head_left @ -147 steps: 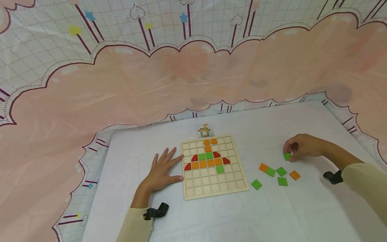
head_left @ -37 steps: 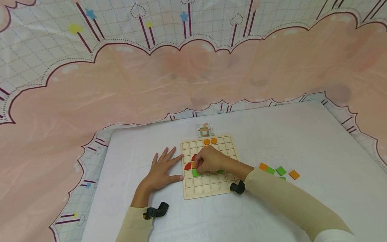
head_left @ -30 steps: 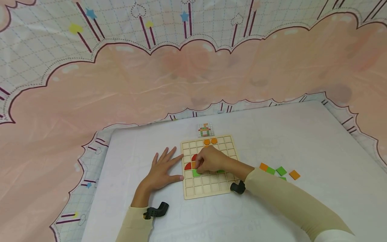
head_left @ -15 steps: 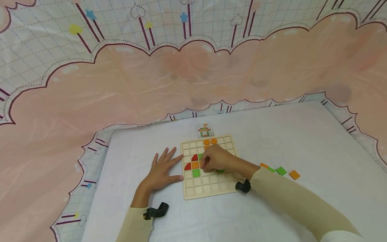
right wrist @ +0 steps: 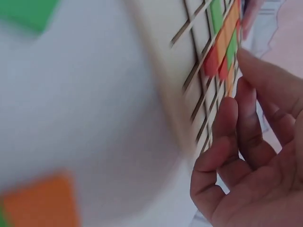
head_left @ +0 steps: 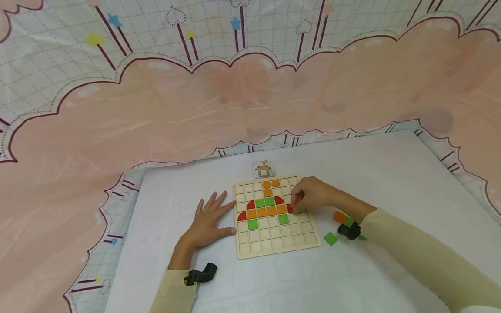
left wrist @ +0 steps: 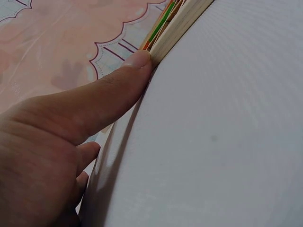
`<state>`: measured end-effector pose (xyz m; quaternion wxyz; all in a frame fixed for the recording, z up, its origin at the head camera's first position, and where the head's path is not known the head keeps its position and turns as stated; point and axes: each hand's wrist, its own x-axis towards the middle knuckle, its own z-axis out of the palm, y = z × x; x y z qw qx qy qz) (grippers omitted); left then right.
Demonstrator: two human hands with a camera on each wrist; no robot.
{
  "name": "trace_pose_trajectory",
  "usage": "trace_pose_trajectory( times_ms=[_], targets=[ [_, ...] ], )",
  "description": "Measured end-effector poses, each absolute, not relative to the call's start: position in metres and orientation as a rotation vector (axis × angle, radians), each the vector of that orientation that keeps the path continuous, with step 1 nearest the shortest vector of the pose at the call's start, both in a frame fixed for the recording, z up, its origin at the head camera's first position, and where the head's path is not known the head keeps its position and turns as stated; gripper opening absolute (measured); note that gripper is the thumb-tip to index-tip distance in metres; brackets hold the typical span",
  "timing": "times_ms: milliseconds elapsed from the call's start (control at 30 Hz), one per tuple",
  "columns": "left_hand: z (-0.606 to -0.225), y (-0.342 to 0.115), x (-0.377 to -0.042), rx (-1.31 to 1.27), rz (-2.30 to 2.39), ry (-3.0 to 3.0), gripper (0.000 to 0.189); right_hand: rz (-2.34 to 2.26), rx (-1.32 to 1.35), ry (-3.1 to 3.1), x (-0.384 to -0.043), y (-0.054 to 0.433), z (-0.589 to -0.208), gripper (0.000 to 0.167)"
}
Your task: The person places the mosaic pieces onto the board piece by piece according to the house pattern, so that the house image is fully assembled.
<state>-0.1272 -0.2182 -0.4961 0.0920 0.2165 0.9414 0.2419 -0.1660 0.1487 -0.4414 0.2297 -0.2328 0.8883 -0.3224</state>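
A wooden grid board [head_left: 274, 244] lies on the white table, with orange, green and red tiles set in its cells. My left hand [head_left: 210, 221] is spread flat beside it, thumb and index fingertip touching its left edge; the left wrist view shows the thumb [left wrist: 109, 97] against the edge. Below the orange row sit two green tiles, one at the left [head_left: 252, 224] and one at the right [head_left: 283, 219]. My right hand [head_left: 313, 194] is over the board's right side, partly covering a red quarter-round tile [head_left: 289, 208]. Its fingers [right wrist: 225, 116] are loosely curled with nothing between them.
A small pattern card [head_left: 264, 168] lies behind the board. Right of the board are a loose green tile [head_left: 330, 238] and an orange tile [head_left: 339, 217] touching another green one. My right sleeve [head_left: 415, 248] and wrist camera [head_left: 349, 231] hide part of that area.
My right hand brought a green tile from the right, set it in the board's left part, let go and moved back rightward. The left hand has stayed at the board's edge.
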Motion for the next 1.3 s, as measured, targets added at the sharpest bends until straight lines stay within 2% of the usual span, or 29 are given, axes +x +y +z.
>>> trace_pose_trajectory(
  times_ms=[233, 600, 1000, 1300],
  targets=[
    [-0.495, -0.219, -0.126, 0.652, 0.733, 2.799, 0.085, -0.827, -0.674, 2.449, -0.165, 0.191, -0.441, 0.008],
    [-0.495, -0.218, -0.126, 0.643, 0.733, 2.792, 0.085, -0.755, -0.575, 2.490, -0.160, 0.240, -0.444, 0.008],
    [-0.496, -0.219, -0.127, 0.646, 0.737, 2.796, 0.086, -0.670, -0.539, 2.425, -0.149, 0.254, -0.448, 0.029],
    [-0.494, -0.219, -0.127, 0.652, 0.745, 2.789, 0.086, -0.648, -0.648, 2.508, -0.149, 0.259, -0.456, 0.025]
  ],
)
